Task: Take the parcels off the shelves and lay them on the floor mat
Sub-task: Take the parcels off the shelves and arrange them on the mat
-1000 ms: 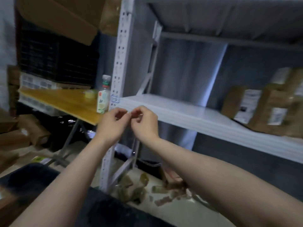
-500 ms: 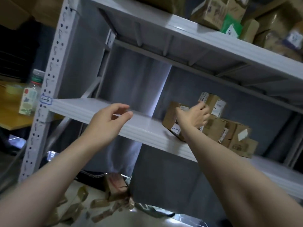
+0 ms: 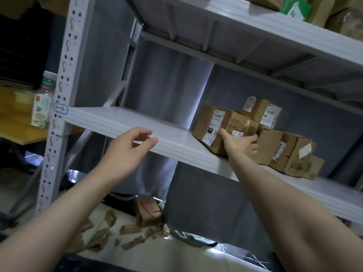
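Several brown cardboard parcels (image 3: 275, 146) are piled on the white middle shelf (image 3: 121, 122), right of centre. My right hand (image 3: 240, 145) reaches onto the leftmost parcel (image 3: 210, 124), the one marked "2-1-3", with thumb on its front and fingers curled over a box behind. My left hand (image 3: 127, 148) hovers at the shelf's front edge, fingers apart and holding nothing. More parcels and a green bag (image 3: 294, 6) sit on the upper shelf (image 3: 255, 22). The floor mat is a dark strip (image 3: 78, 264) at the bottom edge.
The perforated shelf upright (image 3: 62, 91) stands at left. Behind it a wooden table (image 3: 13, 122) carries a bottle (image 3: 42, 107) and a tape roll. A grey curtain hangs behind the shelves. A parcel (image 3: 147, 213) and scraps of brown tape litter the pale floor below.
My hands have parted from in front of the upright. The right one has reached to the parcel pile and settled on the leftmost box. The view has swung up and right.
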